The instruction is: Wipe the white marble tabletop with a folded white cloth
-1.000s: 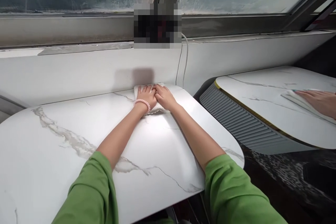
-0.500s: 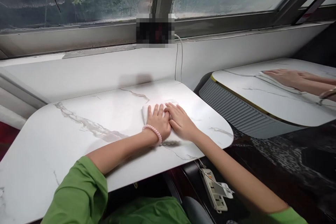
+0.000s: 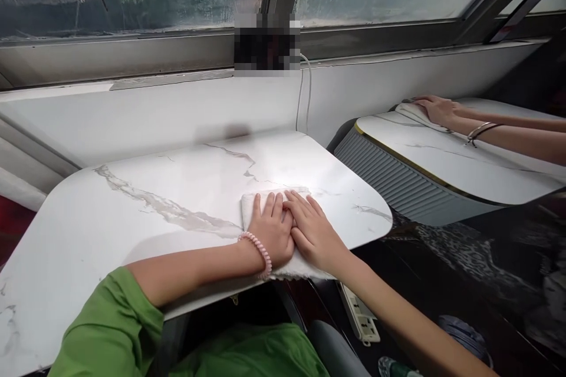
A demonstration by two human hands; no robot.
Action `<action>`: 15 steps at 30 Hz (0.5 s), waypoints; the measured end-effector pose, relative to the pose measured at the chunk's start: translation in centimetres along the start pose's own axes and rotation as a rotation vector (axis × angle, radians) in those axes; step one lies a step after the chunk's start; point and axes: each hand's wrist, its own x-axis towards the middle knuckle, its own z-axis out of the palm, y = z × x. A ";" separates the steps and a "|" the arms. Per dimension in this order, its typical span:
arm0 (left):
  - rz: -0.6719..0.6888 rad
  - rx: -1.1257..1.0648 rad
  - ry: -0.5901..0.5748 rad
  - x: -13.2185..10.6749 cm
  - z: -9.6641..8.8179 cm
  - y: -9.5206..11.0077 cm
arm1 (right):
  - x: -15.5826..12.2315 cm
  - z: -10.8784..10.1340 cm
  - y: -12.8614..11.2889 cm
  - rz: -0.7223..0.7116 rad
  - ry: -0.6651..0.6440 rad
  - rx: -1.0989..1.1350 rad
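My left hand (image 3: 272,235), with a pink beaded bracelet at the wrist, lies flat on a folded white cloth (image 3: 250,205), fingers stretched out and slightly spread. Beside it, my right hand (image 3: 315,232) also rests flat on the cloth, its fingertips overlapping the edge of the left hand. The cloth lies on a white marble-patterned tabletop (image 3: 177,177), close to the front edge. Both palms hide much of the cloth, whose front edge reaches the table's rim.
At right, another person's hands (image 3: 437,111) press a white cloth on a second marble-patterned table (image 3: 469,171) with a ribbed side. A blurred-out dark object (image 3: 265,47) stands at the window sill, with a white cable (image 3: 308,94). Below sits a power strip (image 3: 360,318).
My two hands and the cloth have moved toward me, to the table's front edge. The other person's hands and cloth have shifted left and farther back on their table.
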 end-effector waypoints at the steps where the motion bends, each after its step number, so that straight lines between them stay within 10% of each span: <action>1: -0.004 -0.003 0.010 0.1 0.1 -0.4 | 0.5 0.2 0.0 0.002 -0.006 -0.003; 15: -0.346 0.023 0.120 6.6 -0.1 -12.3 | 17.1 4.7 2.3 -0.131 -0.055 0.083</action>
